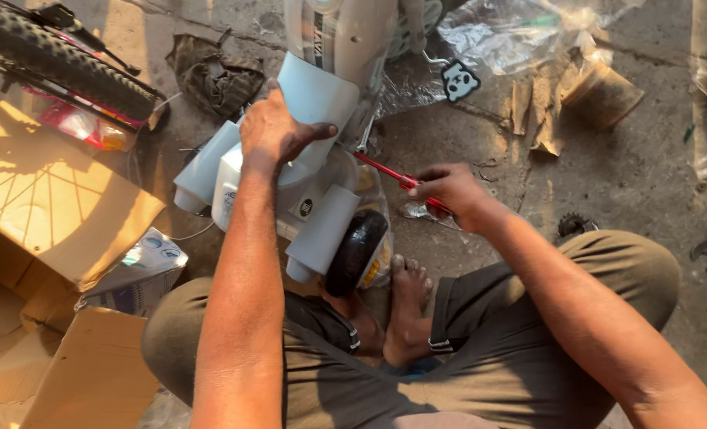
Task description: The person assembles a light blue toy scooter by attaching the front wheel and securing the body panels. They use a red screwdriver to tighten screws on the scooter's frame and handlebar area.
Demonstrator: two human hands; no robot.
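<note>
Two hands | left hand (278, 131) grips white toy-bike frame (322, 103) | right hand (449, 191) holds red tool (385, 171), perhaps screwdriver

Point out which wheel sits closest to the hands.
The small black wheel on the white toy vehicle, just below the left hand and beside the right hand. The big spoked knobby tyre lies far off, top left.

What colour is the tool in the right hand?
Red, a thin rod-like tool held by the right hand; head view.
</note>
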